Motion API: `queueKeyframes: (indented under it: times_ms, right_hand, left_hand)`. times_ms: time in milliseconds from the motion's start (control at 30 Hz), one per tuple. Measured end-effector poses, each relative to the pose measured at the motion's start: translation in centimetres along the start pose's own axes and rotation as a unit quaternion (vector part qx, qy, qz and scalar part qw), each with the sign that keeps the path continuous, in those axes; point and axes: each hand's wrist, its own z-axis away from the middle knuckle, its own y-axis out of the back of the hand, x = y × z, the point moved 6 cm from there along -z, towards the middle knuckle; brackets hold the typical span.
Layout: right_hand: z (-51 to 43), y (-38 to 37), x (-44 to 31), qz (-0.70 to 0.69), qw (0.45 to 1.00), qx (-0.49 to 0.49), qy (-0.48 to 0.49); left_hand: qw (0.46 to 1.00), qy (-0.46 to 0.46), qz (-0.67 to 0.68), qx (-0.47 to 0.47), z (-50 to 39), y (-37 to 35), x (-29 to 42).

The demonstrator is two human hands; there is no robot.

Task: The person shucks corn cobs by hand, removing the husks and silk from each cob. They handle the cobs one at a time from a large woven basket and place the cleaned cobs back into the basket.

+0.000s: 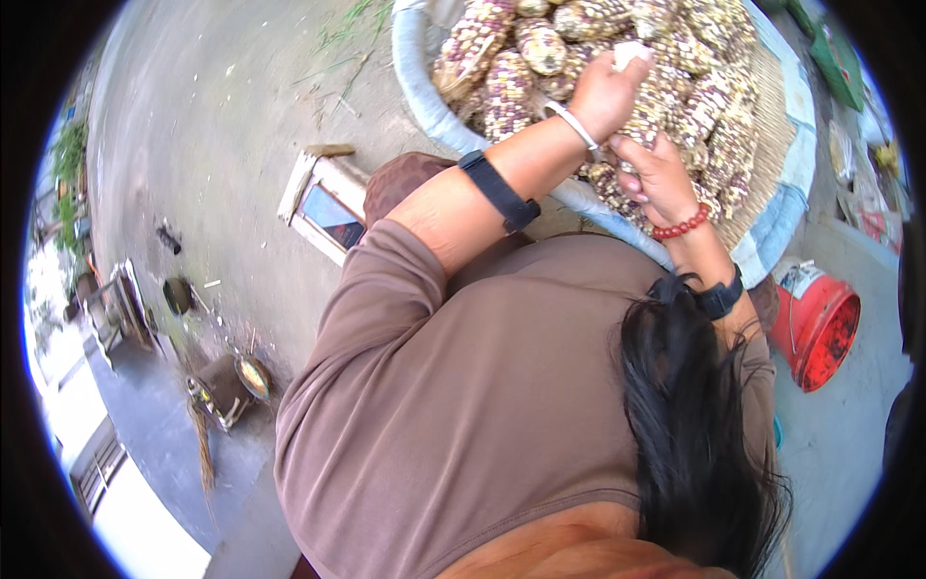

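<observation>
My left hand [608, 94], with a white bangle at its wrist, is closed around a small white piece [631, 55], perhaps a cob's end; the rest of what it grips is hidden. Just below and to the right, my right hand [657, 174], wearing a red bead bracelet, has its fingers curled close to the left wrist, over the corn. Whether it grips a cob cannot be told. Both hands are above many ears of purple, white and yellow corn [508, 94] heaped in a round woven basket [772, 155] with a rim wrapped in light blue cloth.
A red bucket [799, 315] lies tipped beside the basket at the right. Near my left elbow a wooden frame [329, 206] holds a dark glassy panel. Plastic bags [861, 195] are at the far right. A broom [202, 441] and a metal container [221, 387] are at lower left.
</observation>
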Motion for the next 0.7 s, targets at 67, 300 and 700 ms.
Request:
queueKeyframes:
  times_ms: [67,300,700]
  right_hand:
    - [0.0,0.0,0.2,-0.013,1.000,-0.017,-0.001]
    - [-0.1,1.1,-0.5,-0.031,0.999,-0.011,0.016]
    - [-0.4,1.4,-0.5,-0.036,0.999,-0.021,0.012]
  left_hand:
    - [0.995,-0.025,-0.085,0.038,0.1,0.6,0.0]
    - [0.993,0.050,0.078,-0.067,-0.2,-1.3,-0.1]
    - [0.997,0.030,0.040,-0.056,0.4,-1.4,0.1]
